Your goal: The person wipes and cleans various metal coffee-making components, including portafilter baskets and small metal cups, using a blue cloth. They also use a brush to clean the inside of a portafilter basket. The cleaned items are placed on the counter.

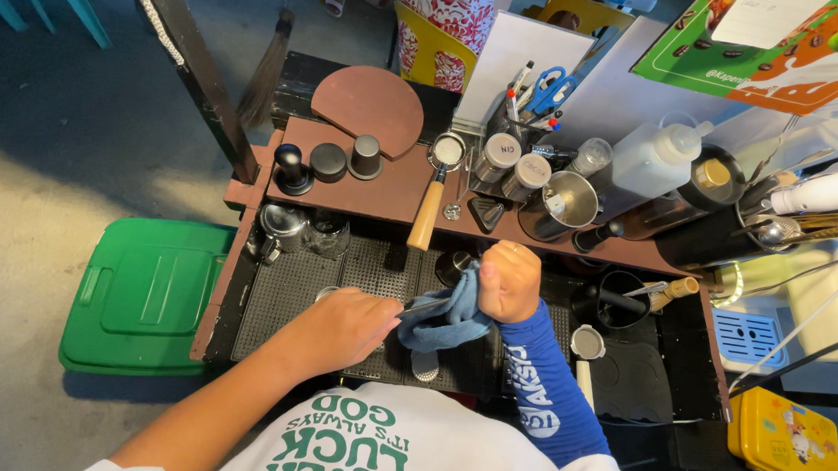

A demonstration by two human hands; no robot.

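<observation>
My right hand (pixel 507 280), in a blue sleeve, is clenched around a blue cloth (pixel 443 318) over the black perforated mat (pixel 292 281). My left hand (pixel 342 327) grips a thin metal tool (pixel 425 307) whose far end is wrapped in the cloth; I cannot tell what the tool is. The two hands are close together at the middle of the mat. A small metal cup (pixel 453 264) stands just behind the cloth.
A brown shelf (pixel 383 191) behind carries a wooden-handled portafilter (pixel 436 184), black tampers (pixel 293 169), shaker tins, a steel jug (pixel 562 203) and bottles. A green bin lid (pixel 144 293) lies left on the floor. A yellow box (pixel 786 441) sits right.
</observation>
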